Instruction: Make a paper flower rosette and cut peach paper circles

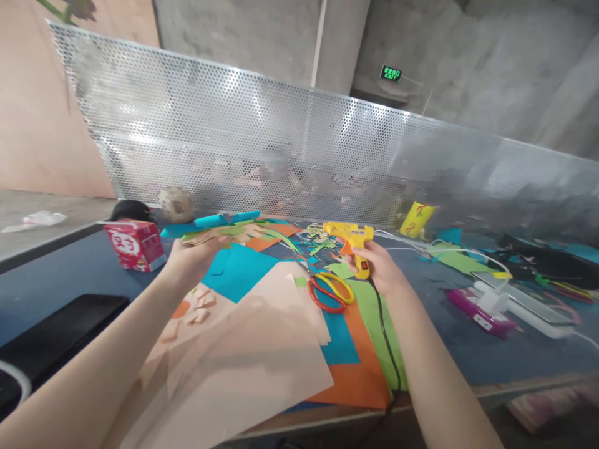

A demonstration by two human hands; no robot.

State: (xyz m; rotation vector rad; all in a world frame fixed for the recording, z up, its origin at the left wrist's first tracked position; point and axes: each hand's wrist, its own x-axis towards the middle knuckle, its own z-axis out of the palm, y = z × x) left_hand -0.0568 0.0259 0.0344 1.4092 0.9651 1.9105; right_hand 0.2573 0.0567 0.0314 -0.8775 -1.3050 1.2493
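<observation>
My right hand (381, 268) is closed round the grip of a yellow glue gun (350, 236), whose nozzle points left; its black cord (386, 330) runs back along my forearm to the table edge. My left hand (191, 255) is raised over the table, fingers closed on a flat paper craft piece (219, 234) of beige and green strips. Between the two hands lie scissors (330, 290) with red and yellow handles. Sheets of beige (253, 349), blue (236, 271), orange (358, 374) and green (369, 305) paper cover the table under my arms.
A red carton (135, 244) stands at the left, a round ball (176, 204) behind it. A black tablet (56, 340) lies at the near left. At the right are a white power strip (524, 305), a purple object (477, 310) and a yellow tube (416, 219). A perforated metal screen (299, 149) backs the table.
</observation>
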